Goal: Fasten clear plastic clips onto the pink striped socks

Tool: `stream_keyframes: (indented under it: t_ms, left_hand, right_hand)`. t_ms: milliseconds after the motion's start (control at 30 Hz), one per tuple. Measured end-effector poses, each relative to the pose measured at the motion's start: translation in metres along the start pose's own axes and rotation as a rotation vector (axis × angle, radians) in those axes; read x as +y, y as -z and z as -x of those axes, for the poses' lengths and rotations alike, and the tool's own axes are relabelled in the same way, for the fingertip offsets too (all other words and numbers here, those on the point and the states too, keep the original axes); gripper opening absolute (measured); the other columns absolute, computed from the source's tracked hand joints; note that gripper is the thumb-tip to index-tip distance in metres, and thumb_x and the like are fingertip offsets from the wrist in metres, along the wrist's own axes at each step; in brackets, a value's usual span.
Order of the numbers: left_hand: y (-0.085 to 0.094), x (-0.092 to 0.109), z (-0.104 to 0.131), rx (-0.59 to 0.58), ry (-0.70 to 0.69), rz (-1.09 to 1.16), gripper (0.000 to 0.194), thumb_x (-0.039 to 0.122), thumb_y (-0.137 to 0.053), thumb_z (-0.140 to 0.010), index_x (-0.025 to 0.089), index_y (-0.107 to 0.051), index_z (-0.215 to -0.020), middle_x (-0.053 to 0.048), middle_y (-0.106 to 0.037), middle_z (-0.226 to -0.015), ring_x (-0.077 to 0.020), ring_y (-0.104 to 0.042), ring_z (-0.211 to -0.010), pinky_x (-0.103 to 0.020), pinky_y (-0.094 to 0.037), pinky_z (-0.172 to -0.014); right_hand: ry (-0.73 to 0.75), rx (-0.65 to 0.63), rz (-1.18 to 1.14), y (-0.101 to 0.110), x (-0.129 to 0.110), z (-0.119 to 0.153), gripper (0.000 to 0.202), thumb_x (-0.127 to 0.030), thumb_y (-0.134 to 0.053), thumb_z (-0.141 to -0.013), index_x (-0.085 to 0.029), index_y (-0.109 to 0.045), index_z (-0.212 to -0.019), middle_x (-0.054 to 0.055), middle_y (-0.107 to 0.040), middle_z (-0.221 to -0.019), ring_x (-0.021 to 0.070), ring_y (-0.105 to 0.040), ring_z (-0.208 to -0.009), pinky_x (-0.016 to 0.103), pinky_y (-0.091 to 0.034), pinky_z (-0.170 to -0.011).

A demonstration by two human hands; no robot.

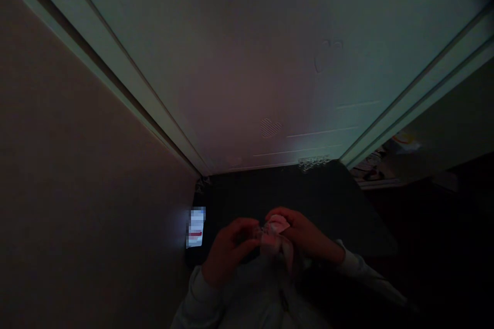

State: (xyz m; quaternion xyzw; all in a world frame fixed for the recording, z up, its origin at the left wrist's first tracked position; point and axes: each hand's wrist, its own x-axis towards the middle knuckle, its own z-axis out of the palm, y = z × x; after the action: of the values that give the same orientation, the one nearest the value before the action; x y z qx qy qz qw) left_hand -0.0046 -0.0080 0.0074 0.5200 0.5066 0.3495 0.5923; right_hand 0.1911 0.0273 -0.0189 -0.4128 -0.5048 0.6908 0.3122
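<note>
from here i see the right hand (306, 234) closed on a crumpled pink cloth (270, 243), held before the body at the near side of the dark table (278, 190). the left hand (227, 249) curves in at the cloth's left edge; whether its fingertips pinch anything, i can't tell. a lit screen (196, 231) glows at the table's left end.

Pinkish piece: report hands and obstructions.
Right hand holding pinkish piece. Left hand close beside it, contact unclear. Lit screen off to the left, apart from both hands.
</note>
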Motion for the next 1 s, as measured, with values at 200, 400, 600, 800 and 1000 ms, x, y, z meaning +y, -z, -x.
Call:
stream_keyframes:
  t_ms: [200,400,600,800,1000]
  left_hand:
    - [0.001,0.0,0.002,-0.023,-0.086,-0.146,0.027,0.023,-0.068,-0.073,0.021,-0.066,-0.1,-0.006,-0.066,-0.103,-0.0221,-0.059,-0.093,-0.033,-0.045,-0.082]
    - [0.002,0.004,0.001,-0.03,-0.192,-0.199,0.025,0.02,-0.068,-0.074,0.023,-0.067,-0.099,-0.006,-0.066,-0.103,-0.0224,-0.058,-0.099,-0.033,-0.044,-0.086]
    - [0.004,0.002,0.0,-0.024,-0.187,-0.236,0.027,0.019,-0.067,-0.074,0.023,-0.065,-0.101,-0.005,-0.066,-0.105,-0.0218,-0.058,-0.099,-0.033,-0.044,-0.086]
    - [0.003,-0.003,0.003,0.009,-0.117,-0.264,0.027,0.02,-0.066,-0.075,0.023,-0.064,-0.103,-0.004,-0.066,-0.108,-0.0213,-0.057,-0.1,-0.033,-0.043,-0.089]
    - [0.002,-0.006,-0.001,0.033,-0.098,-0.214,0.029,0.021,-0.064,-0.076,0.022,-0.062,-0.105,-0.006,-0.061,-0.113,-0.0213,-0.057,-0.098,-0.032,-0.045,-0.085]
  right_hand:
    - [-0.099,-0.086,-0.269,0.002,0.004,0.001,0.033,-0.009,-0.063,-0.062,-0.02,-0.062,-0.093,-0.001,-0.069,-0.086,0.0139,-0.062,-0.075,0.026,-0.045,-0.069]
    - [-0.126,-0.02,-0.272,0.0,0.006,-0.002,0.016,-0.009,-0.066,-0.058,-0.015,-0.063,-0.073,-0.004,-0.065,-0.067,0.0095,-0.056,-0.06,0.021,-0.041,-0.059]
    - [-0.208,-0.022,-0.282,0.002,0.014,-0.003,0.012,-0.013,-0.066,-0.058,-0.015,-0.056,-0.062,-0.008,-0.054,-0.055,0.0062,-0.044,-0.048,0.018,-0.031,-0.047]
    - [-0.213,-0.022,-0.283,0.002,0.012,-0.003,0.012,-0.012,-0.063,-0.058,-0.016,-0.053,-0.063,-0.008,-0.053,-0.056,0.0067,-0.043,-0.048,0.018,-0.03,-0.046]
    - [-0.144,0.042,-0.135,0.003,0.007,-0.005,0.011,-0.014,-0.063,-0.057,-0.017,-0.055,-0.064,-0.007,-0.053,-0.058,0.0086,-0.044,-0.051,0.02,-0.032,-0.049]
